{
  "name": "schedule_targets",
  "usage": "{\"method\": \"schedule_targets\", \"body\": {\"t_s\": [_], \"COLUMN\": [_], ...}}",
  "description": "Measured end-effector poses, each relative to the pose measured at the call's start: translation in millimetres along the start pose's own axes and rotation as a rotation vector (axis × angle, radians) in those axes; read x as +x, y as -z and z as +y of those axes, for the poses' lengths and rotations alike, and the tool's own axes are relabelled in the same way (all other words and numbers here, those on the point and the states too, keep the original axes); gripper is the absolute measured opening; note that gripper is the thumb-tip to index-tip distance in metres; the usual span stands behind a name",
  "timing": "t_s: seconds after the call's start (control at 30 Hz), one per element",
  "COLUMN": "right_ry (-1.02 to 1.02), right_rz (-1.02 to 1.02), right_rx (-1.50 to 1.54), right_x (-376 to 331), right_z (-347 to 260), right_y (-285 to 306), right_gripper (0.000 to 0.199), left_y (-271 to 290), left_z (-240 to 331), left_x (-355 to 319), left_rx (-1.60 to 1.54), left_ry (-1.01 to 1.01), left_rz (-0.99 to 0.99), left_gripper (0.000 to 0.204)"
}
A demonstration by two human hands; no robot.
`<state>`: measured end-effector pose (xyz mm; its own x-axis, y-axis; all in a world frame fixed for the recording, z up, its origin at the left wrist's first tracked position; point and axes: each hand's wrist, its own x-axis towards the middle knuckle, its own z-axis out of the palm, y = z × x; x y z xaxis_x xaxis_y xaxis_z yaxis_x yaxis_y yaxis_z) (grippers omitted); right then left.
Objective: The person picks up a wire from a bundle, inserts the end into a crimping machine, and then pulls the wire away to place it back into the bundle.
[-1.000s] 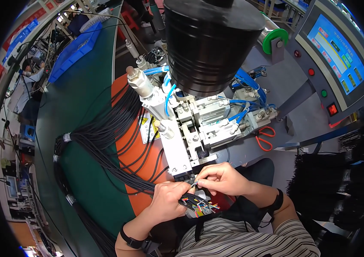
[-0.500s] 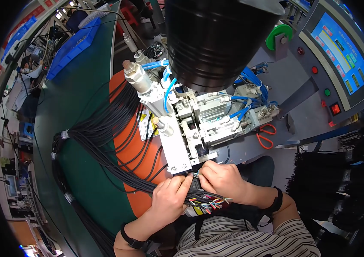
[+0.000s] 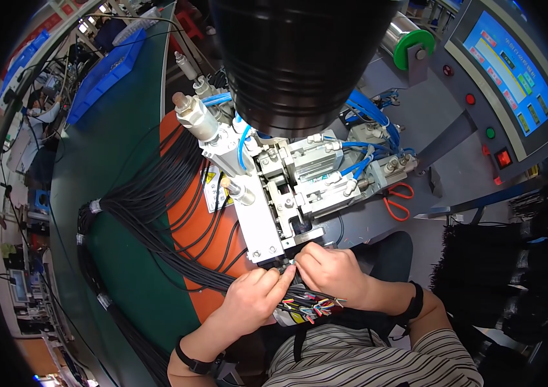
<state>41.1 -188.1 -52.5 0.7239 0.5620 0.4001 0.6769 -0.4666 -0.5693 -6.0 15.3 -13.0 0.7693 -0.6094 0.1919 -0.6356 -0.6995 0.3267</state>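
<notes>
Two hands, the left hand (image 3: 251, 302) and the right hand (image 3: 327, 271), meet at one metal machine (image 3: 287, 200). One touchscreen panel (image 3: 509, 71), one red-handled pair of scissors (image 3: 398, 200), one green spool (image 3: 414, 46) and two blue bins (image 3: 103, 77) are visible.

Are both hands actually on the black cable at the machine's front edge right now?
Touching. The head view shows the left hand and right hand closed around the black cable, fingers meeting over it.
</notes>
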Motion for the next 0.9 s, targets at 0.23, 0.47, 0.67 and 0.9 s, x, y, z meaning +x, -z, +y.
{"method": "schedule_targets", "body": {"t_s": [0.23, 0.47, 0.67, 0.9], "right_ry": [-0.049, 0.026, 0.051, -0.103], "right_rz": [-0.256, 0.15, -0.021, 0.004], "right_rx": [-0.007, 0.274, 0.099, 0.184], "right_x": [12.7, 3.4, 8.8, -1.8], "right_z": [8.3, 11.4, 4.3, 23.3], "right_y": [14.3, 2.2, 8.2, 0.2], "right_gripper": [0.01, 0.01, 0.009, 0.01], "left_y": [9.5, 5.2, 2.3, 4.5], "left_z": [8.7, 5.3, 2.1, 5.7], "left_x": [14.8, 7.1, 4.7, 14.8], "left_rx": [0.131, 0.162, 0.138, 0.061], "left_ry": [0.003, -0.025, -0.039, 0.062], "left_rz": [-0.113, -0.088, -0.039, -0.005], "left_gripper": [0.049, 0.054, 0.049, 0.042]}}
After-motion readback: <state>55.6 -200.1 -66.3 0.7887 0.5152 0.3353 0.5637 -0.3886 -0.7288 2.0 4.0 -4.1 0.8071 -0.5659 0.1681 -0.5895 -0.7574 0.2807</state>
